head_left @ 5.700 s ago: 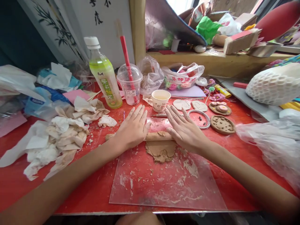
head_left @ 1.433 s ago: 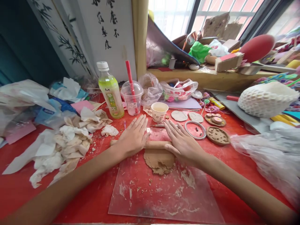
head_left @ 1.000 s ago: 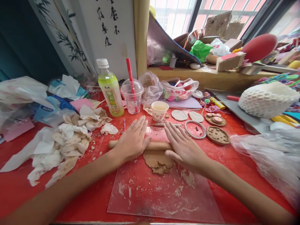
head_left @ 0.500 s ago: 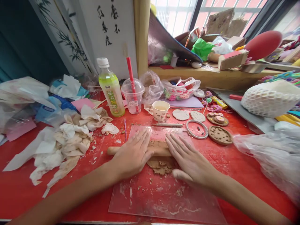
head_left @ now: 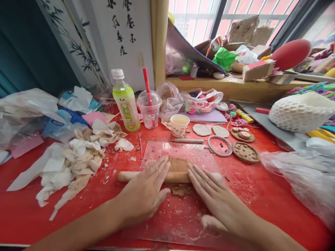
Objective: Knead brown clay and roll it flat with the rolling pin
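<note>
A wooden rolling pin [head_left: 178,177] lies crosswise over a slab of brown clay [head_left: 179,164] on a clear plastic sheet [head_left: 167,230]. My left hand [head_left: 149,186] rests flat on the pin's left part, fingers stretched forward. Over its right part lies my right hand [head_left: 213,191], also flat, with its thumb held apart. Clay shows beyond the pin, and a ragged clay edge sticks out on the near side. Small crumbs are scattered on the sheet.
Behind the sheet stand a paper cup [head_left: 179,125], a plastic cup with red straw [head_left: 150,108] and a drink bottle [head_left: 126,101]. Crumpled tissues [head_left: 75,157] lie left. A ring [head_left: 220,145] and clay discs [head_left: 246,152] sit right, near a plastic bag [head_left: 300,170].
Both hands and the rolling pin have moved toward me. More of the clay now shows on the far side of the pin, less on the near side.
</note>
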A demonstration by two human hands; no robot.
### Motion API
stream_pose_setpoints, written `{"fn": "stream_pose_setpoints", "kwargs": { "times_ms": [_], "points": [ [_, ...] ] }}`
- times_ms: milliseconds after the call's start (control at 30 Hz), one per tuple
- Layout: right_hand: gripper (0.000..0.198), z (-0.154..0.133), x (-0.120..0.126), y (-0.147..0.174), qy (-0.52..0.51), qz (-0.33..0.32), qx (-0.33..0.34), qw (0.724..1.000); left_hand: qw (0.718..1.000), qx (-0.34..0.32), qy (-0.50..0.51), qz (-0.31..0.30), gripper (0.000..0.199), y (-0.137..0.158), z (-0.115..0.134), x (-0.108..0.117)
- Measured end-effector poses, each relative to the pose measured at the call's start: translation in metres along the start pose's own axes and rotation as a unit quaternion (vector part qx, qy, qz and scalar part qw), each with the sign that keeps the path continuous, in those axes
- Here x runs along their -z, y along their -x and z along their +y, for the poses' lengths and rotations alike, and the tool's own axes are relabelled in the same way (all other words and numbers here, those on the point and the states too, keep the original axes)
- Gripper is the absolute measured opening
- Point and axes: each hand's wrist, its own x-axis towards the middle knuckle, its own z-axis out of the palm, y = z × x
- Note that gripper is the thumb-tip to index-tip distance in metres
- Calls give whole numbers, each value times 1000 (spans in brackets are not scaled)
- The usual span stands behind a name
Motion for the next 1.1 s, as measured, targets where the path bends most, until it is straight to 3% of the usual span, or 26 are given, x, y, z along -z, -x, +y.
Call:
{"fn": "stream_pose_setpoints", "kwargs": {
  "times_ms": [67,133,233,300,400,500,633,733,800,867,967,1100],
  "points": [
    [92,19,-2,-22,8,5,-24,1000,1000,31,0,3,59,-24,-19,-4],
    [83,42,-4,-50,14,-7,-95,995,998,54,-12,17,60,-53,-41,-8],
    [78,58,-4,-70,1,-28,-132,991,999,41,-17,22,57,-75,-59,-10],
    [84,48,-3,-60,4,-21,-105,994,999,31,-7,14,57,-63,-52,-10],
    [98,17,2,-22,1,8,-39,999,1000,17,2,5,57,-22,-23,-5],
    [97,-3,5,5,-15,-1,3,1000,1000,-24,-1,-9,57,5,-4,2],
    [87,18,0,-19,-3,-9,-30,999,1000,3,1,-29,63,-21,-22,-2],
    [78,47,-4,-56,6,-11,-109,994,999,37,-13,-1,63,-58,-50,-10],
    [74,55,-5,-66,5,-17,-122,992,999,41,-16,10,62,-68,-58,-12],
    [79,48,-5,-57,13,-7,-99,995,999,34,-8,9,61,-59,-51,-10],
    [96,19,-3,-21,22,14,-41,999,999,25,23,-24,60,-23,-24,2],
    [90,1,1,4,1,-1,10,1000,996,-7,59,-67,54,1,-6,14]
  ]
}}
